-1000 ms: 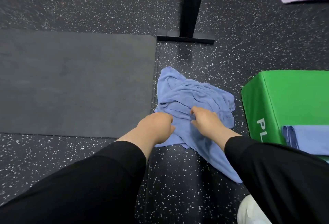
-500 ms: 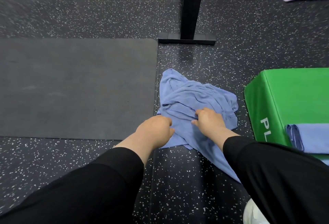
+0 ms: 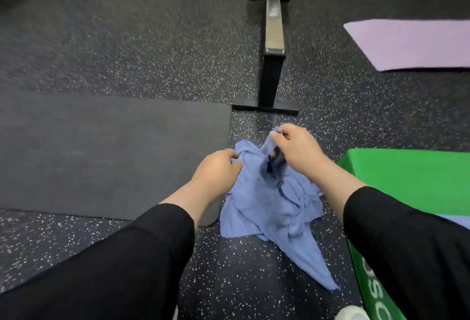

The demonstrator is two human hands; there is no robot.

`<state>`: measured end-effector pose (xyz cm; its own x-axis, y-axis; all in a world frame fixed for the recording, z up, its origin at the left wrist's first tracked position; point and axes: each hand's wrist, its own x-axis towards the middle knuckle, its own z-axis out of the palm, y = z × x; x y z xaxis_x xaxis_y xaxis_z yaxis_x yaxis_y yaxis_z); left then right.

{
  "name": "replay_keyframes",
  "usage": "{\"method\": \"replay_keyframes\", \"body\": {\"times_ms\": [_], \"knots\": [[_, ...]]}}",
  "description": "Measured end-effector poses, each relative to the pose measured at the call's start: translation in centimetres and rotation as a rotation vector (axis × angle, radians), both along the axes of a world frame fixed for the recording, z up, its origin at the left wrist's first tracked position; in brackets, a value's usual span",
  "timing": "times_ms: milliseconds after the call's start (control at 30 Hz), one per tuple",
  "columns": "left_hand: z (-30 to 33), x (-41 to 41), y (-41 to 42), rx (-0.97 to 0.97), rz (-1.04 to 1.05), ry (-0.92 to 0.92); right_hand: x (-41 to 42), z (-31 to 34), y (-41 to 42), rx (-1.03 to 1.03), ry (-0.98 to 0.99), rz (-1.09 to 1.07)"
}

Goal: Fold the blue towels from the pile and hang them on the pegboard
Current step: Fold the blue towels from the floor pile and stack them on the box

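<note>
A crumpled blue cloth towel (image 3: 269,208) lies bunched at the centre of the view on the dark speckled rubber floor (image 3: 142,47), one corner trailing toward five o'clock. The right hand (image 3: 296,150) pinches a raised fold of the towel between thumb and curled fingers, lifting that part above the heap. The left hand (image 3: 216,173), at nine o'clock of the towel, has its fingers curled into the cloth's edge and grips it. Both arms wear black sleeves. A flat dark grey mat (image 3: 101,152) lies at nine o'clock, a bright green padded box (image 3: 412,180) at three o'clock just beside the towel, a black metal post on a flat foot (image 3: 272,83) at twelve o'clock, and a lilac mat (image 3: 412,45) at two o'clock.
</note>
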<state>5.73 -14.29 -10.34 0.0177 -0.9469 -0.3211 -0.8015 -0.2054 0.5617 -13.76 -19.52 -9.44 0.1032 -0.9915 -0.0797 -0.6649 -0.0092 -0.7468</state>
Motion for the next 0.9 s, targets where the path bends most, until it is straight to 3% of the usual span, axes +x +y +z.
{"method": "replay_keyframes", "body": {"times_ms": [67, 300, 400, 533, 700, 900], "knots": [[4.4, -0.5, 1.3, -0.084, 0.053, 0.130, 0.3, 5.0, 1.6, -0.049, -0.074, 0.012], [16.1, -2.6, 9.5, -0.294, 0.132, 0.478, -1.0, 17.0, 10.6, -0.216, -0.005, -0.061], [16.8, -3.2, 12.3, -0.267, 0.057, 0.492, -1.7, 17.4, 14.2, -0.192, -0.021, -0.042], [16.1, -4.4, 13.9, -0.284, -0.086, 0.355, -1.3, 17.1, 16.9, -0.141, -0.103, 0.003], [15.0, -5.2, 14.4, -0.337, -0.072, 0.272, -0.6, 16.4, 17.7, -0.145, -0.100, 0.064], [15.2, -4.8, 12.4, -0.255, 0.008, 0.467, -0.9, 16.1, 15.8, -0.075, -0.254, 0.086]]}}
